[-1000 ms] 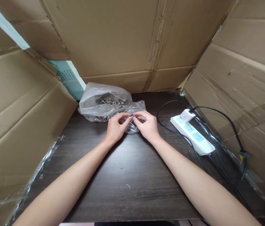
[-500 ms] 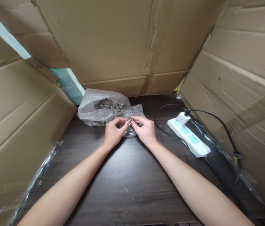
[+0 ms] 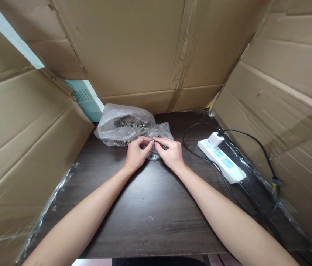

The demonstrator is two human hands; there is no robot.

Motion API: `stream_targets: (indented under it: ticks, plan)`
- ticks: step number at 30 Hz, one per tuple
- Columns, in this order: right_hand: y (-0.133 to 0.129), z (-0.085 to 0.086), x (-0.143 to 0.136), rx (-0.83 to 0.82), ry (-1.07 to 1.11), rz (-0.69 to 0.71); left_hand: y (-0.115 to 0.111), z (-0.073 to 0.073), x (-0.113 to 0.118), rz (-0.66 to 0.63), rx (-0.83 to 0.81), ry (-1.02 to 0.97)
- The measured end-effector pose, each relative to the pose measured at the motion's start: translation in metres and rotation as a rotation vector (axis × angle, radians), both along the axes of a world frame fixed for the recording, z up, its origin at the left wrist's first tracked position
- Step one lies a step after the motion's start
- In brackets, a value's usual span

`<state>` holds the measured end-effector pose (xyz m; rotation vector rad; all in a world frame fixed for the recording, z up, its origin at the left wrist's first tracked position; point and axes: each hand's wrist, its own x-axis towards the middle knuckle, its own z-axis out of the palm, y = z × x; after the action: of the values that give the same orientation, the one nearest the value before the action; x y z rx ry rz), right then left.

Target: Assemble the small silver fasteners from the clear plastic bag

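A small, slim, silvery metal piece (image 3: 152, 140) is held up where the two hands meet, just above a smaller crumpled clear plastic bag (image 3: 161, 129). It is pinched by the left hand (image 3: 136, 153), whose thumb and forefinger are nearly closed on it. The fingertips of the right hand (image 3: 172, 152) are drawn close together beside its other end; whether anything is gripped by them cannot be told. Small metal parts (image 3: 130, 125) are held in a large translucent plastic bag (image 3: 111, 114), open-mouthed on the dark wood-grain table (image 3: 144, 221). As a judgement, so small a piece is best pinched near one end, so that the other is left in sight and within reach of the right fingertips. Light, level pressure is advised, as a smooth part can easily be rolled or squeezed out, and the hands are best held low, so that a dropped one is caught by the plastic
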<state>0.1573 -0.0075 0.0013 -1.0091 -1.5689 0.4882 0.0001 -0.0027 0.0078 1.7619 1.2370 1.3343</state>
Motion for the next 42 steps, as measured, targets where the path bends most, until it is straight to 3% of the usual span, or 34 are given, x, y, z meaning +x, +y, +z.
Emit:
stream_targets:
  ticks: [11,25,32,38,42]
  plan:
    - [-0.0016,0.005,0.0024,0.003,-0.06,-0.044,0.0037,-0.0049,-0.0022,-0.021,-0.046,0.012]
    - [-0.0007,0.0065,0.0035,-0.007,-0.216,-0.096,-0.0026,-0.0025,-0.0014,-0.06,0.081,0.408]
    - [-0.0027,0.0097,0.0029,-0.064,-0.19,-0.131,-0.0024,-0.0002,0.0002,-0.098,0.11,0.242]
    - [-0.0017,0.0062,0.007,-0.014,-0.436,-0.374,0.0001,-0.0005,-0.0004,0.044,0.013,0.129]
    - [0.0035,0.0007,0.0089,-0.063,-0.55,-0.39,0.0008,-0.0011,-0.0002,0.059,-0.032,0.101]
